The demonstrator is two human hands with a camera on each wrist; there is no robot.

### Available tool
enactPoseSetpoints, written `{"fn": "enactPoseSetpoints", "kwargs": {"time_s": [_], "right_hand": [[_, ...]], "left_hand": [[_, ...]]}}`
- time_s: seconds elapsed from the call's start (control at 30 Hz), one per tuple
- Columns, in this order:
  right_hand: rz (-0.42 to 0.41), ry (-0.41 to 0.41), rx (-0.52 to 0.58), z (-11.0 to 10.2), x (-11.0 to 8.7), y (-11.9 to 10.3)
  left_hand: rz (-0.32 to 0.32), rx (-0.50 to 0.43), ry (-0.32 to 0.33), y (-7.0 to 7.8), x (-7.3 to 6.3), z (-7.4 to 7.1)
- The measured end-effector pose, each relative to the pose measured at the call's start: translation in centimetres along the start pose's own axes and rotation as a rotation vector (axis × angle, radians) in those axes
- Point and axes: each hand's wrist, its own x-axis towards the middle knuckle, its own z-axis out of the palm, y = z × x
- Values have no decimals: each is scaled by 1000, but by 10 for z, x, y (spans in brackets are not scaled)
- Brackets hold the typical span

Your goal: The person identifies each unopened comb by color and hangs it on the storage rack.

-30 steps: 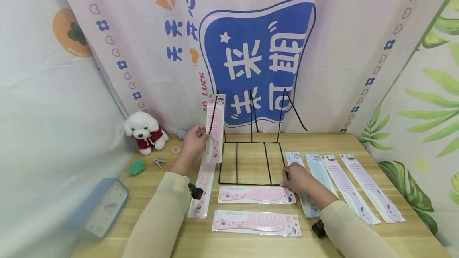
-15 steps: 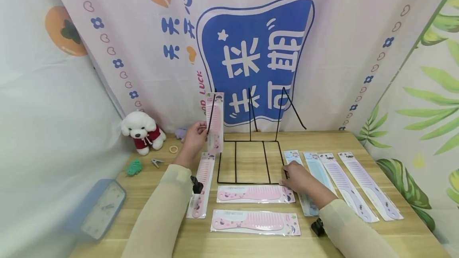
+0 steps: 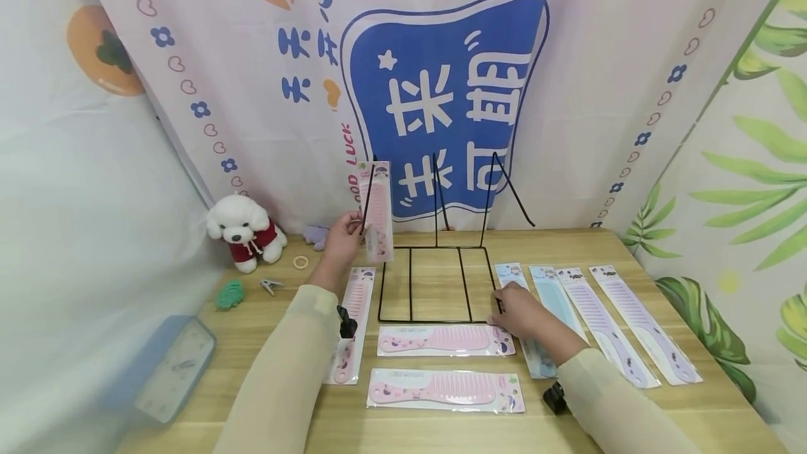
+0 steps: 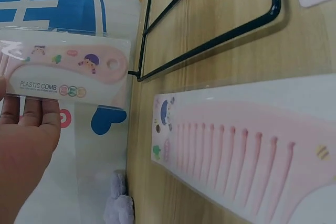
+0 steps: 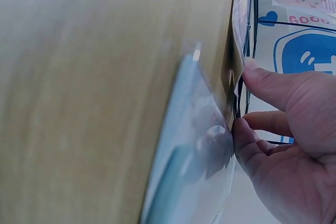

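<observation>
My left hand (image 3: 342, 242) pinches the edge of a packaged pink comb (image 3: 377, 212), which hangs upright at the left prong of a black wire rack (image 3: 410, 286). In the left wrist view the comb's handle end and "PLASTIC COMB" print show, with fingers behind the package. My right hand (image 3: 518, 310) grips the rack's right front corner. In the right wrist view its thumb (image 5: 268, 85) lies against the edge of a pink package. Beneath the left forearm lies another packaged pink comb (image 3: 361, 300), partly hidden by the wrist camera.
Two packaged pink combs (image 3: 435, 340) lie crosswise in front of the rack. To the right lie blue packages (image 3: 556, 293) and purple ones (image 3: 602, 321). A plush dog (image 3: 242, 230), a green coil (image 3: 230, 294), a clip (image 3: 270, 286) and a wooden ring (image 3: 300, 262) stand left.
The lower end of the held comb has swung up and back, towards the curtain; its top stays at the prong. The right hand keeps its place on the rack. The head view has shifted slightly.
</observation>
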Motion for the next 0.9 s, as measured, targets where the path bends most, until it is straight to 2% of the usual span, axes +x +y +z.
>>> {"fn": "enactPoseSetpoints", "kwargs": {"time_s": [0.33,0.7,0.8,0.9], "right_hand": [[2,-3,3,0,-1,-1],[-16,1,1,-1,-1,-1],[-10,-2,2,-1,-1,-1],[-12,-8,-1,-1,-1,0]], "left_hand": [[0,-3,3,1,0,-1],[15,38,-9,3,-4,-3],[26,93,3,0,-8,-6],[10,179,-11,-5,-16,-11]]}}
